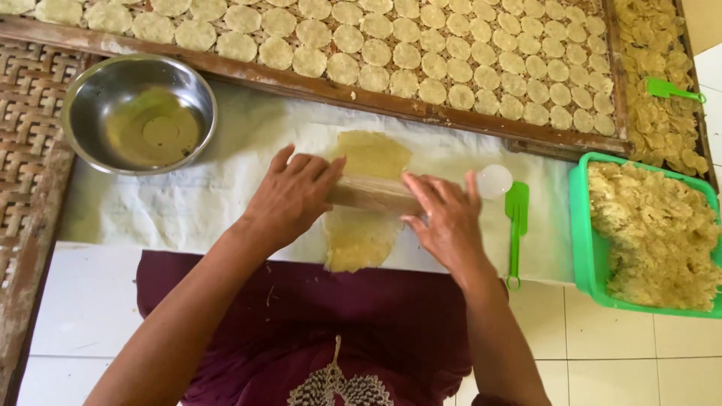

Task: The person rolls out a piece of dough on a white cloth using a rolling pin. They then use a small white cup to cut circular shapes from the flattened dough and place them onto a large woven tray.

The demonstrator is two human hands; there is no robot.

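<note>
A thin sheet of yellowish dough (368,154) lies on a white cloth (188,195) in front of me. Across its middle rests a wooden rolling pin (374,194). My left hand (289,197) lies flat on the pin's left part, fingers spread. My right hand (447,222) presses on the pin's right part with fingers out straight. The dough shows above and below the pin.
A steel bowl (139,113) with some oil stands at the left. A wooden tray (421,113) of several round dough discs runs along the back. A small round white cutter (494,181) and a green spatula (516,225) lie right of my hands. A green tub (583,225) holds dough scraps.
</note>
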